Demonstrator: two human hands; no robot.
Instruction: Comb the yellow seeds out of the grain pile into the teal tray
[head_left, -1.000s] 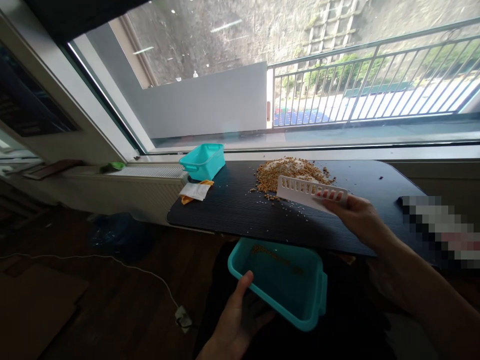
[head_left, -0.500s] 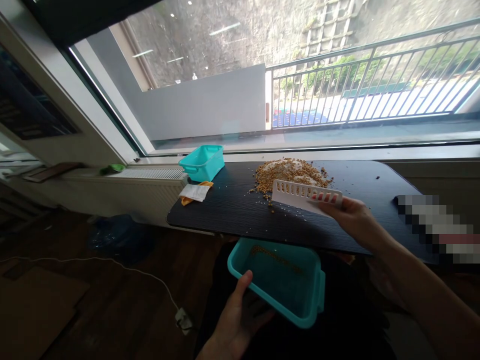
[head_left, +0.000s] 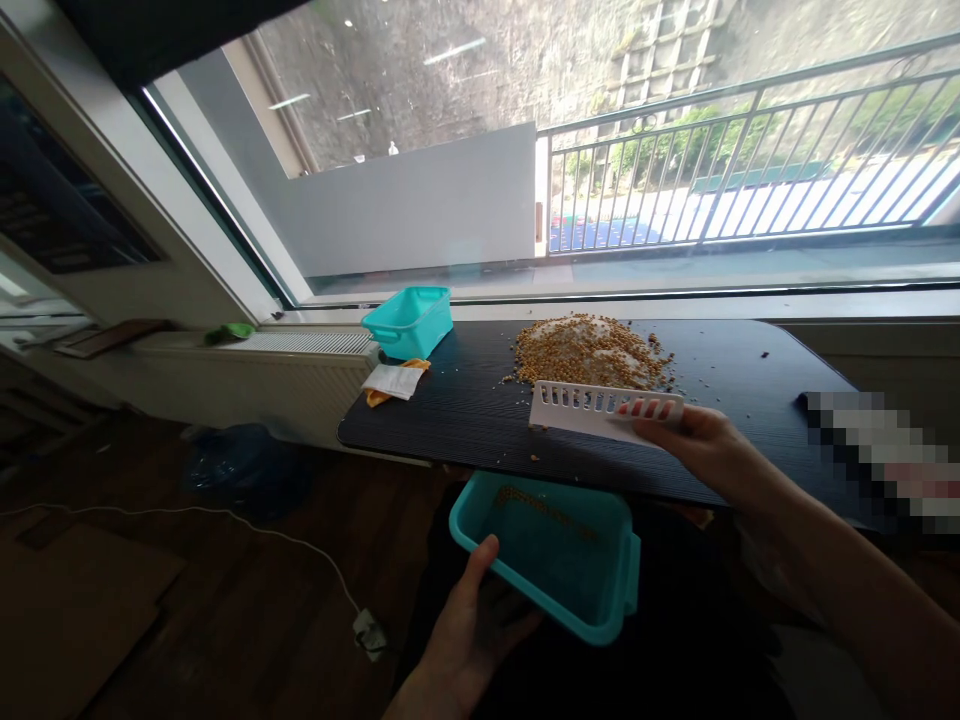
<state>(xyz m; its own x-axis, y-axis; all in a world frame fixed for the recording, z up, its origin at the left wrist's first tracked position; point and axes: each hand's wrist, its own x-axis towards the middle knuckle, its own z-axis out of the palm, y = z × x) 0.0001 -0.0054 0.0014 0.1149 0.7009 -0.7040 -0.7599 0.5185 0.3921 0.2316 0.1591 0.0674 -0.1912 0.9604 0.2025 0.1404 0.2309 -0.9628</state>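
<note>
My right hand is closed on one end of a white slotted plastic strip, its fingers showing through the slots. The strip stands on its long edge over the dark table, in front of a heap of tan beans mixed with white grains. My left hand grips the near rim of a turquoise plastic basket, thumb inside and fingers underneath. The basket is below the table's front edge, and a band of beans lies in it. A few loose bits lie near the strip.
A second turquoise basket stands at the table's far left, with a white-and-orange cloth or packet in front. A radiator adjoins the left side. A power strip with a white cord lies on the floor. The window is behind the table.
The white strip has come toward the table's front edge and slightly left, away from the heap. The basket in my left hand has shifted slightly left and up in view.
</note>
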